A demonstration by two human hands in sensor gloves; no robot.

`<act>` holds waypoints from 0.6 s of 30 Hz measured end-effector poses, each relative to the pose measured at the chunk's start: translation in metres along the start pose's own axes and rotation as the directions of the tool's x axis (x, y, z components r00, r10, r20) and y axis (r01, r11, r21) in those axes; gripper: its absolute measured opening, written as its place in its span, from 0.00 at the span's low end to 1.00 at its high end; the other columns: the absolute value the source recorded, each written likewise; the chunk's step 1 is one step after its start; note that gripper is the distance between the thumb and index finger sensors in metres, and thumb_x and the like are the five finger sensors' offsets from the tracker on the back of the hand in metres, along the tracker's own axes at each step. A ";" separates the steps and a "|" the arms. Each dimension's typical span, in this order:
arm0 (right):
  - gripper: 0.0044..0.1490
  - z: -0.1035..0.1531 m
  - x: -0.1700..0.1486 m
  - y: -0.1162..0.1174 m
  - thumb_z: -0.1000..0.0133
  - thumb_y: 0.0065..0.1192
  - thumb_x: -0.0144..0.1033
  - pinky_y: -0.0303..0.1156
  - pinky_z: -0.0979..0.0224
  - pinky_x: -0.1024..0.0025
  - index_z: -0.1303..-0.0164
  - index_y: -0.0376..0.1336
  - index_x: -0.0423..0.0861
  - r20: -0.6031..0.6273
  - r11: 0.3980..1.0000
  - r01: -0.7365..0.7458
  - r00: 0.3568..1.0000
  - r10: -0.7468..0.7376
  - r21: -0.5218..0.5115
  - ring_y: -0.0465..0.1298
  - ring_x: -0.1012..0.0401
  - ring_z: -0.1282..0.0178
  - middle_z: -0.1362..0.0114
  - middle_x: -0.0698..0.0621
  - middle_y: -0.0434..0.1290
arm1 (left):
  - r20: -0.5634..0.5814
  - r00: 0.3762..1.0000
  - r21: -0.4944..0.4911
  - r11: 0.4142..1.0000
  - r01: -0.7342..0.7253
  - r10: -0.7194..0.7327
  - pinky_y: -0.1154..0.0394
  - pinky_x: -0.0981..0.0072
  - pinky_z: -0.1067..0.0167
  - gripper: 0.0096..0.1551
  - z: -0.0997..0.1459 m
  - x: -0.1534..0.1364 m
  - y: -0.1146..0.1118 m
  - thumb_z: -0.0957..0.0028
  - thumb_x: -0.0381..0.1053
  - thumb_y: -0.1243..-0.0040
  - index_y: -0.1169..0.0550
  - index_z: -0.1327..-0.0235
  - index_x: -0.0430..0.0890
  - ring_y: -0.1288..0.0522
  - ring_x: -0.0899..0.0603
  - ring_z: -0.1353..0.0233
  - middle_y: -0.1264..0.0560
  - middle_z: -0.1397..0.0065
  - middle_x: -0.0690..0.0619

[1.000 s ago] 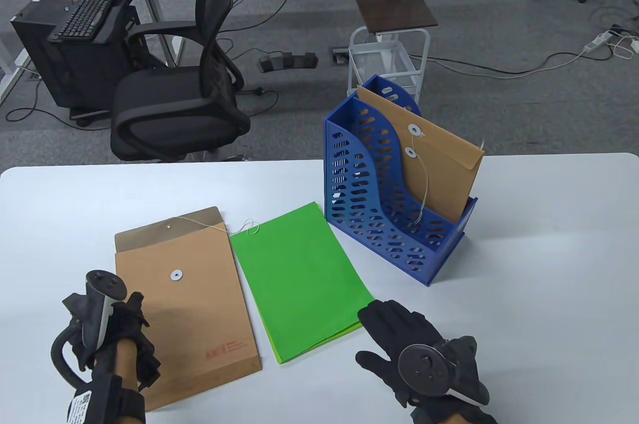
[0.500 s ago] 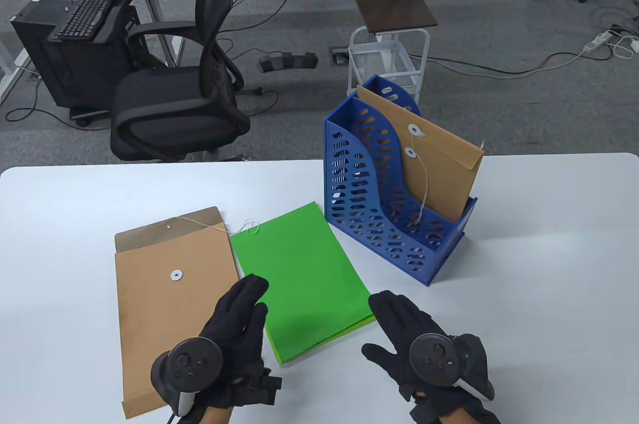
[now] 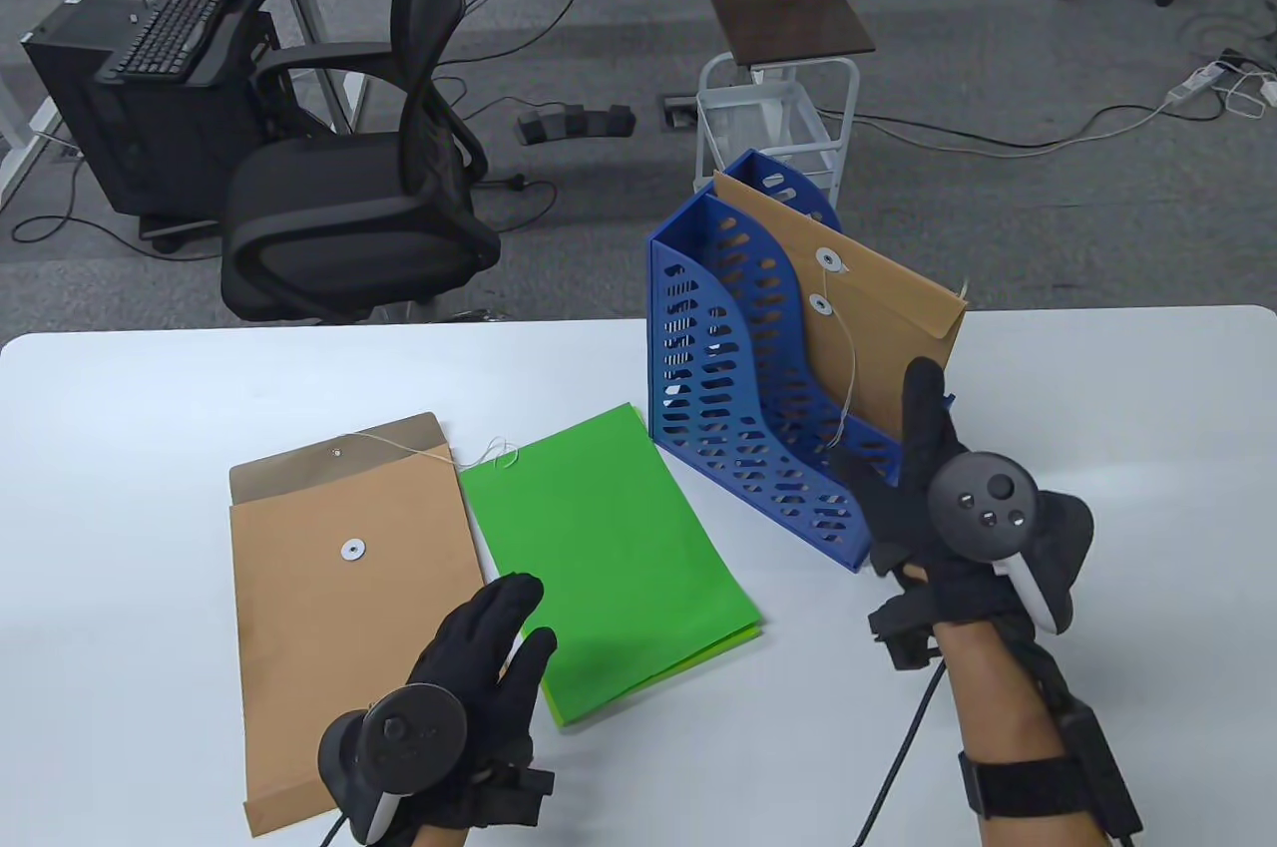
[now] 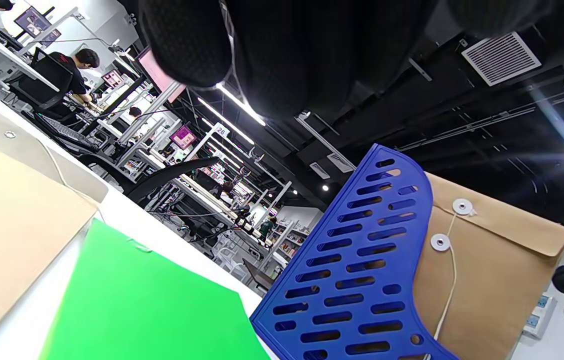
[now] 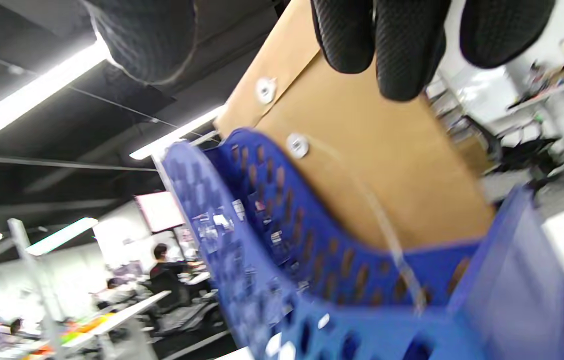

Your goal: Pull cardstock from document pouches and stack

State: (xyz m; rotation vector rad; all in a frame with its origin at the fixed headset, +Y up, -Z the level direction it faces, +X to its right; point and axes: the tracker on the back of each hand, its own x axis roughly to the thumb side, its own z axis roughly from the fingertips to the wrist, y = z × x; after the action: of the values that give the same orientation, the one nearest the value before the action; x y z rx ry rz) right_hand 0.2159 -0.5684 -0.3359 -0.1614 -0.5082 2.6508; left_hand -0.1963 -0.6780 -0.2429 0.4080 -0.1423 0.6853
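1. The left hand [image 3: 479, 657] has its grip spread flat, fingers straight. It lies over the near edge where the flat brown paper pouch [image 3: 339, 608] meets the green cardstock sheets [image 3: 609, 548]. It holds nothing.
2. Both lie side by side on the white bench [image 3: 150, 408].
3. The right hand [image 3: 933, 498] is up by the blue plastic file rack [image 3: 738, 418]. Its grip is open, fingers near the standing brown pouch [image 3: 878, 328] in the rack. Touching it or not cannot be told.
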 end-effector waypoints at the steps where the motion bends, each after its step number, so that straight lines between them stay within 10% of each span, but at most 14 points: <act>1: 0.60 -0.006 0.000 -0.006 0.47 0.60 0.65 0.66 0.30 0.38 0.16 0.35 0.51 -0.004 0.998 -0.042 0.999 0.041 -0.036 0.72 0.42 0.26 0.15 0.44 0.62 | 0.000 1.000 0.004 1.000 0.000 0.000 0.25 0.47 0.31 0.33 0.000 0.001 0.001 0.49 0.69 0.47 0.26 0.30 0.60 0.22 0.46 0.26 0.24 0.24 0.56; 15: 0.55 -0.035 -0.003 -0.019 0.46 0.62 0.63 0.68 0.32 0.40 0.15 0.42 0.54 -0.027 0.987 -0.126 0.992 0.124 -0.098 0.71 0.42 0.25 0.16 0.43 0.63 | -0.032 0.999 0.016 1.000 0.018 -0.017 0.25 0.47 0.32 0.33 0.002 0.001 0.003 0.49 0.70 0.47 0.25 0.30 0.60 0.21 0.46 0.27 0.23 0.25 0.56; 18: 0.51 -0.026 0.003 -0.023 0.46 0.62 0.62 0.79 0.49 0.57 0.16 0.48 0.53 0.007 0.974 -0.165 0.986 0.168 -0.154 0.81 0.51 0.44 0.17 0.43 0.65 | -0.041 0.999 0.009 1.000 0.023 -0.022 0.24 0.48 0.32 0.33 0.002 0.000 0.002 0.49 0.70 0.47 0.25 0.31 0.60 0.21 0.47 0.27 0.23 0.25 0.56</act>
State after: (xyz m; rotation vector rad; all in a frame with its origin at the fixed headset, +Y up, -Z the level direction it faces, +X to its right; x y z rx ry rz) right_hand 0.2271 -0.5388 -0.3515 -0.2331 -0.7356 2.7774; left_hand -0.1978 -0.6770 -0.2408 0.4038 -0.0952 0.6721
